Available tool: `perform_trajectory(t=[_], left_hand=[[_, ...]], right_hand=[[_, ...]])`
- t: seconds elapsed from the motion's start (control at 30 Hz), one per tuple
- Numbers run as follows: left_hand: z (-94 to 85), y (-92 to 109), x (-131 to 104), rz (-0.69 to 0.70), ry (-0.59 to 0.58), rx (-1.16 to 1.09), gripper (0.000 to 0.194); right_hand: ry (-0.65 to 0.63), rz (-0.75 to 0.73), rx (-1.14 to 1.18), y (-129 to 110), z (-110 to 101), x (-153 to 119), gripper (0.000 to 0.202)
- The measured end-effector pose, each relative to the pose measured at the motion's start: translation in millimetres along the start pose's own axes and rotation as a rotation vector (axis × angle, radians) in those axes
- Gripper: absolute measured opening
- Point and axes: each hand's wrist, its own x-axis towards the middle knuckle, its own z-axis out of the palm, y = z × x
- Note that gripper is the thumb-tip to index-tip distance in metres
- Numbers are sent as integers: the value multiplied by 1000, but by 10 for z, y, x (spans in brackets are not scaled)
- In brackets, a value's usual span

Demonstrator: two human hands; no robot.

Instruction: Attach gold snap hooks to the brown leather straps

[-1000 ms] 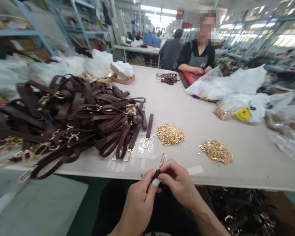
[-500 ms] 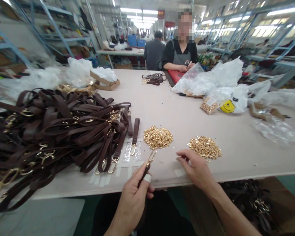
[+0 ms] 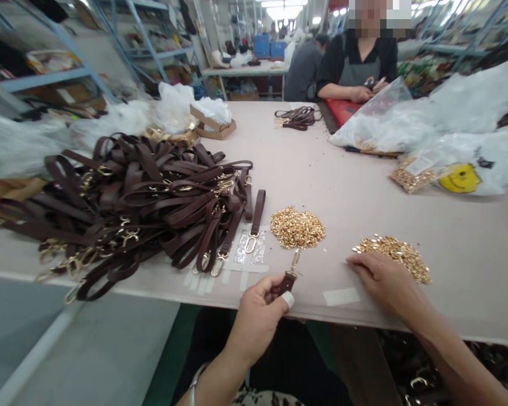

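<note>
My left hand (image 3: 258, 316) grips the end of a brown leather strap (image 3: 286, 283) at the table's near edge, its gold clasp (image 3: 295, 260) pointing up; white tape wraps one fingertip. My right hand (image 3: 383, 279) rests on the table, fingers reaching into the left edge of a pile of small gold metal pieces (image 3: 395, 256). Whether it holds a piece is hidden. A second pile of gold pieces (image 3: 297, 227) lies just beyond the clasp. A big heap of brown straps with gold clasps (image 3: 131, 203) fills the table's left side.
A person in a black top and grey apron (image 3: 358, 56) works at the far side by a red pad (image 3: 342, 110) and a small strap bundle (image 3: 296, 117). Clear plastic bags (image 3: 440, 124) crowd the right. A cardboard box (image 3: 211, 127) sits at the back. More straps lie under the table (image 3: 423, 383).
My right hand left the strap and moved right to the gold pile on the table. My left hand kept the strap and lowered slightly.
</note>
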Motion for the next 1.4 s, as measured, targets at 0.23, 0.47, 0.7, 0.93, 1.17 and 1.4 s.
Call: perform_trajectory(t=[0.23,0.47,0.7,0.93,1.17,1.4], left_hand=[[20,-44,23,3,29,-59,23],[4,-17,-30,58,37,18,20],[-84,-78,-83,201,73,250,20],[-129,-72,-168,305,32,347,32],[-138,-50,-266,429,75,531,33],[-50,-65,-229,469,-42,569,32]], right_hand=[[114,103,531,-663,39,-38,8],[109,22,785,-1329,252,-38,9],[178,-68,628,-1442,201,-29,14],[179,20,616,-1494,249,-133,11],[168,399,1038,-1577,378,-200,20],[179,527,1315,-1436,457,-358,46]])
